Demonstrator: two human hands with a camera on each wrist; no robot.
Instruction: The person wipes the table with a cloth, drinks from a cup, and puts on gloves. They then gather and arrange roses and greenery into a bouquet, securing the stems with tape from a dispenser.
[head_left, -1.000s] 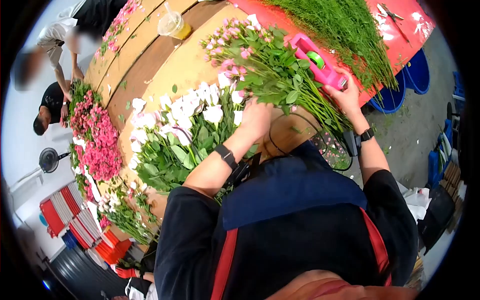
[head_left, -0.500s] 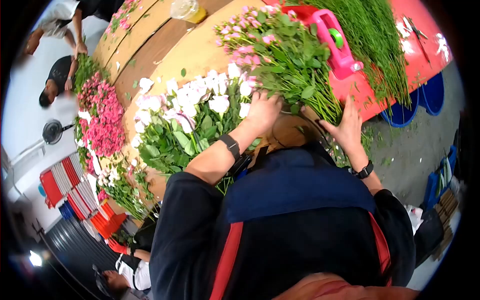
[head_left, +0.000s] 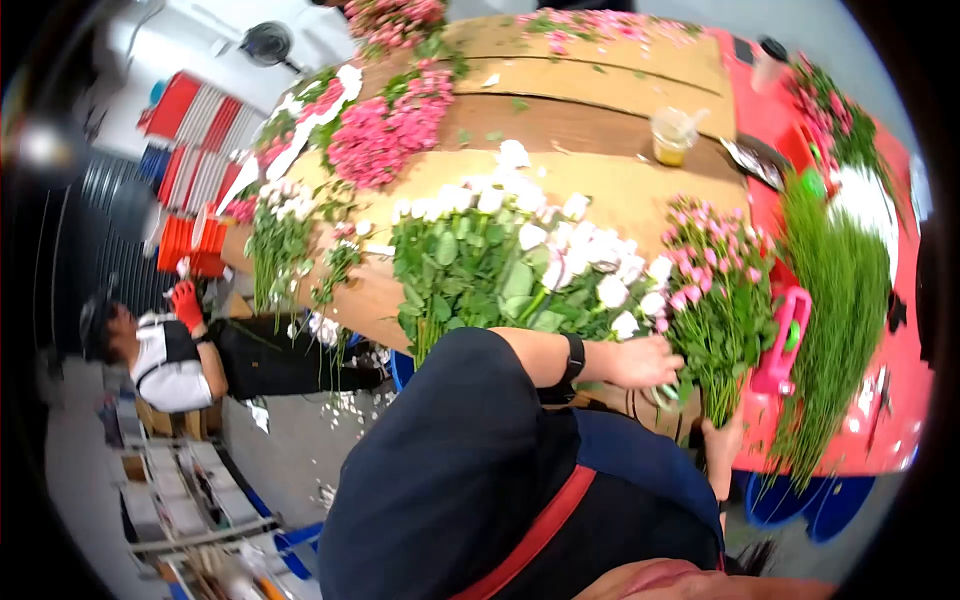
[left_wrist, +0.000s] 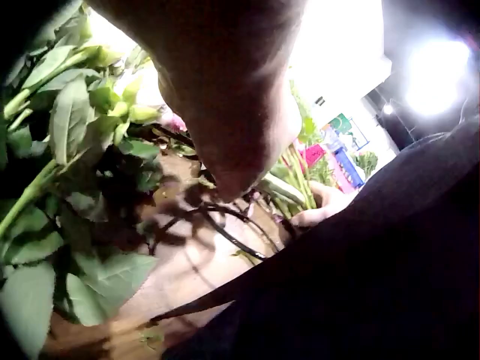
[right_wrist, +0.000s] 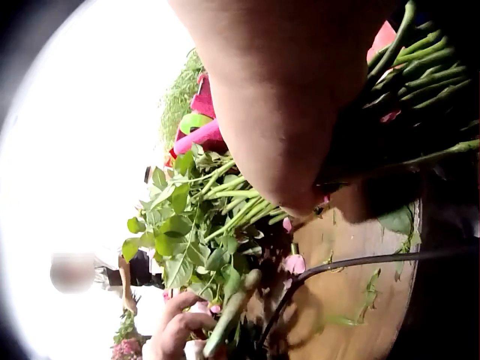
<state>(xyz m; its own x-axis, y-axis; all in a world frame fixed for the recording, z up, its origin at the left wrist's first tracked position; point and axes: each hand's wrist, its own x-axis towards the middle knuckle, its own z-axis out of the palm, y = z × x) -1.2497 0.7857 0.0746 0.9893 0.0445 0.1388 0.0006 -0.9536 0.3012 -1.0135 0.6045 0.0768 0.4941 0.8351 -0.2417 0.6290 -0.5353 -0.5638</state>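
In the head view, my right hand (head_left: 722, 440) grips the lower stems of a bunch of small pink roses (head_left: 705, 275) at the table's front edge. My left hand (head_left: 645, 362) is between that bunch and a broad heap of white roses (head_left: 560, 250). Its fingers look curled in the right wrist view, beside a thick pale-green stem (right_wrist: 229, 319); I cannot tell whether they pinch it. The gathered stems (right_wrist: 240, 206) run up to my right hand, whose fingertips are hidden there. A black cable (right_wrist: 337, 262) loops below the hands.
A pink tape dispenser (head_left: 780, 345) stands right of the pink bunch, beside long feathery greens (head_left: 830, 320) on a red cover. Pruners (head_left: 880, 405) lie farther right. A drink cup (head_left: 672, 138) and deep pink flowers (head_left: 390, 130) are behind. One person (head_left: 170, 350) is at left.
My head view has swung left. My right hand let go of the tape dispenser, opened, and now grips the pink roses' stems. My left hand is closer to that bunch.
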